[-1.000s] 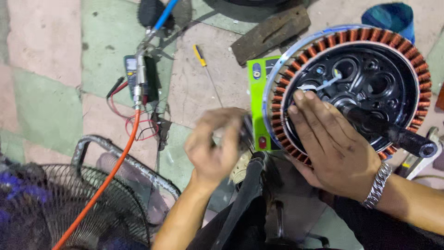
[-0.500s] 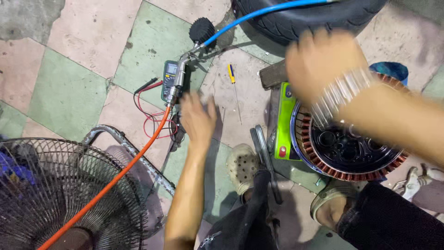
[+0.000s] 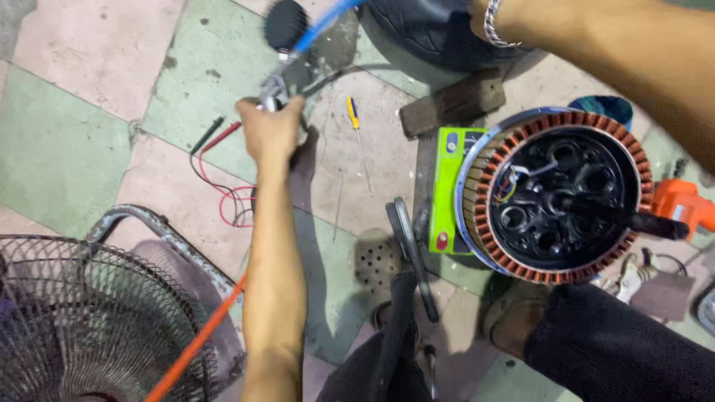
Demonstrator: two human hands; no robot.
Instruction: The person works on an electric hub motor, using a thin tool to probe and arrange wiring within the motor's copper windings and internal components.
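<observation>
Far out over the tiled floor (image 3: pixel 89 97), my left hand (image 3: pixel 272 134) is stretched away from me. Its fingers (image 3: pixel 261 119) are curled tight around a metal air tool (image 3: pixel 274 91), and a blue hose (image 3: pixel 324 26) runs up from the tool. Red and black wires (image 3: pixel 223 179) lie on the floor just beside that hand. A small screwdriver (image 3: pixel 353 113) with a yellow and blue handle lies near it too.

My right arm reaches up past the top edge, with a silver bracelet (image 3: pixel 493 26) on the wrist. The right hand is out of the picture, so I cannot tell what its fingers do.

A big round motor (image 3: pixel 555 197) with copper coils sits on the floor at my right, well apart from my left hand. A green box (image 3: pixel 447 186) touches its side. A wire fan (image 3: pixel 82 320) stands at my lower left.
</observation>
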